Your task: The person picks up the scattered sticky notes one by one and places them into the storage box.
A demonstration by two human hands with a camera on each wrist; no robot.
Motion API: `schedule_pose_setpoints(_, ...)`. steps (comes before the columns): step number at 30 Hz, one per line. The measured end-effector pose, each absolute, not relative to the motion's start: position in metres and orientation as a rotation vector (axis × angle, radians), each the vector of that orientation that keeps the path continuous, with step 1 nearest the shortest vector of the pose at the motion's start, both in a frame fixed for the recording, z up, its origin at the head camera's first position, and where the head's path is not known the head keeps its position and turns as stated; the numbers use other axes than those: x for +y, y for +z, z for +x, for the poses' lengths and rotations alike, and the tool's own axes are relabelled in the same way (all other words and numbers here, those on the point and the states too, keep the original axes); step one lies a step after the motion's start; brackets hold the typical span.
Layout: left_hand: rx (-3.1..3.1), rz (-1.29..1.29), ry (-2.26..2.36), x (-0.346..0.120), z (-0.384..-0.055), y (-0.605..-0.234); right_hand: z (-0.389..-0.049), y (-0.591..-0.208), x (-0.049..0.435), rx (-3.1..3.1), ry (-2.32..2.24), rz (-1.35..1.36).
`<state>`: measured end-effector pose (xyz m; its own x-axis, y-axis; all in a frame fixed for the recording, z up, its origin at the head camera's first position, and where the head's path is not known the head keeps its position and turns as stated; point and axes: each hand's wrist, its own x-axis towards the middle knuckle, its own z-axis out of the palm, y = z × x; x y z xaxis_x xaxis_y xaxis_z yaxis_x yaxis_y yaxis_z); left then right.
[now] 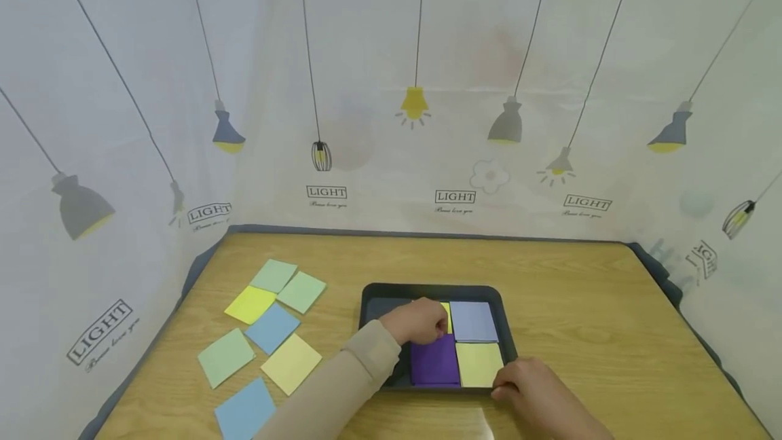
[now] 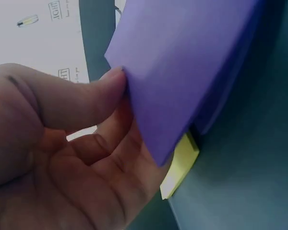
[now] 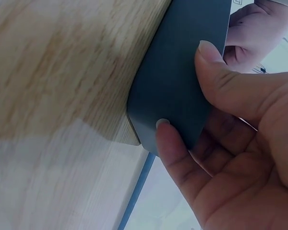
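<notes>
My left hand (image 1: 417, 321) reaches over a dark tray (image 1: 502, 311) and pinches a purple paper square (image 1: 434, 364) between thumb and fingers at its edge. In the left wrist view the purple square (image 2: 177, 62) is tilted, with a yellow paper edge (image 2: 180, 167) below it. Beyond the hand, part of a yellow square (image 1: 449, 318) shows. To the right in the tray lie a lavender square (image 1: 474, 322) and a pale yellow square (image 1: 479, 364). My right hand (image 1: 544, 392) grips the tray's near right corner, thumb and fingers on its dark wall (image 3: 168, 72).
Left of the tray, loose paper squares lie on the wooden table (image 1: 574, 290): several green (image 1: 226, 357), blue (image 1: 273, 328) and yellow (image 1: 292, 363) ones, some touching. A white curtain (image 1: 391, 39) printed with lamps surrounds the table's back and sides.
</notes>
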<state>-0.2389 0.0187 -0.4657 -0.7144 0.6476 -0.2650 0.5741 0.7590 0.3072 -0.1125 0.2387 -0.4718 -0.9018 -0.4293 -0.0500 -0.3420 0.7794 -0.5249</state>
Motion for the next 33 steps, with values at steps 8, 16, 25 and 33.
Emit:
schedule_pose_setpoints(8,2.581,0.919,0.301,0.019,-0.236,-0.466,-0.115,-0.471,0.237,2.825,-0.729,-0.614)
schedule_pose_setpoints(16,2.540,0.906,0.374,0.019,-0.232,-0.465,-0.115,-0.472,0.238,2.816,-0.751,-0.607)
schedule_pose_setpoints(25,2.569,0.885,0.365,0.010,-0.229,-0.465,-0.118,-0.474,0.232,2.778,-0.792,-0.612)
schedule_pose_setpoints(33,2.657,0.941,0.186,0.011,-0.225,-0.462,-0.116,-0.475,0.235,2.779,-0.792,-0.625)
